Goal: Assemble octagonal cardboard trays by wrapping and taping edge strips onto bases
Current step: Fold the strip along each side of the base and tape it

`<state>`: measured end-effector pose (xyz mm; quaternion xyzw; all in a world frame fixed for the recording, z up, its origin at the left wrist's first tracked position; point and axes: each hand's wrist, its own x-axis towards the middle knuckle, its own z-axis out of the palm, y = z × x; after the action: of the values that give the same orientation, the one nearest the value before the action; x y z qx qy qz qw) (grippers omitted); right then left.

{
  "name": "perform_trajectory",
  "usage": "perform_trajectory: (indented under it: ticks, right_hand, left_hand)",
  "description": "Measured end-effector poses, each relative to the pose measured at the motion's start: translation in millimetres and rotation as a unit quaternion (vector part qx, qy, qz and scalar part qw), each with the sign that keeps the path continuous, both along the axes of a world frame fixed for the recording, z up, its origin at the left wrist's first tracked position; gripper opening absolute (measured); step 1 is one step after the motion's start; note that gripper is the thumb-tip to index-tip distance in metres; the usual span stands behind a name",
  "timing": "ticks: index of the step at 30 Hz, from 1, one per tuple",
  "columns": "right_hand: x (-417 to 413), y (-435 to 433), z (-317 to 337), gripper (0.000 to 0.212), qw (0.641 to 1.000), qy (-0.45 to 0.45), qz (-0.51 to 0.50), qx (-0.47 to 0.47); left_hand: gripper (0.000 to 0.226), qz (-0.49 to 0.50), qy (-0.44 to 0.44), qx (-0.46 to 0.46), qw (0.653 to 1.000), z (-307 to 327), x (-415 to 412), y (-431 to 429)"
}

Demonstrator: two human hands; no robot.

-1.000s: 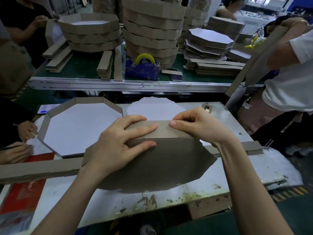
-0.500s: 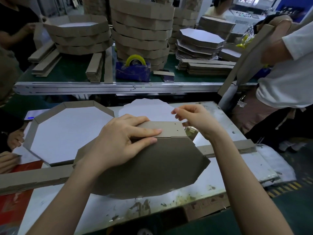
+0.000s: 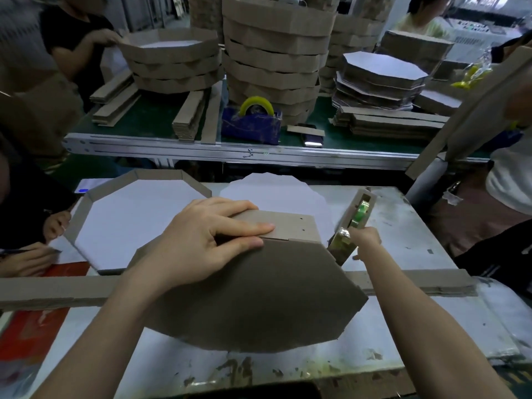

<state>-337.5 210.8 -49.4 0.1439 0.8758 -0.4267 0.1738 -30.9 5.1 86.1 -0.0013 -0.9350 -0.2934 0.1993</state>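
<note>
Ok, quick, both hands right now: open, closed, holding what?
Left hand: open, straight fingers pressing the edge strip onto the cardboard base.
Right hand: closed around the tape dispenser, gripping its lower end.

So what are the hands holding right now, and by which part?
The right hand grips the tape dispenser by its lower end. The left hand only presses the edge strip against the base with flat fingers.

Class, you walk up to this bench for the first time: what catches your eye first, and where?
At centre, the left hand presses an edge strip onto a tilted brown octagonal base, while the right hand grips a handheld tape dispenser just to its right. Behind, a tall stack of finished trays rises on the green bench.
</note>
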Motion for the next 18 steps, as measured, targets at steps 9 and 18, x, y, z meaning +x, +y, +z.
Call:
perform_trajectory:
  ticks: [9, 18]
  right_hand:
    - [-15.5, -6.7, -25.0, 0.062, 0.995, -0.060, -0.022, -0.072]
    - [-21.8, -16.3, -35.9, 0.051, 0.996, 0.008, -0.070, -0.047]
  left_hand:
    - [0.032, 0.011, 0.006, -0.020, 1.000, -2.0, -1.8, 2.0]
    - [0.032, 0.025, 0.008, -0.017, 1.000, -0.8, -1.9, 2.0]
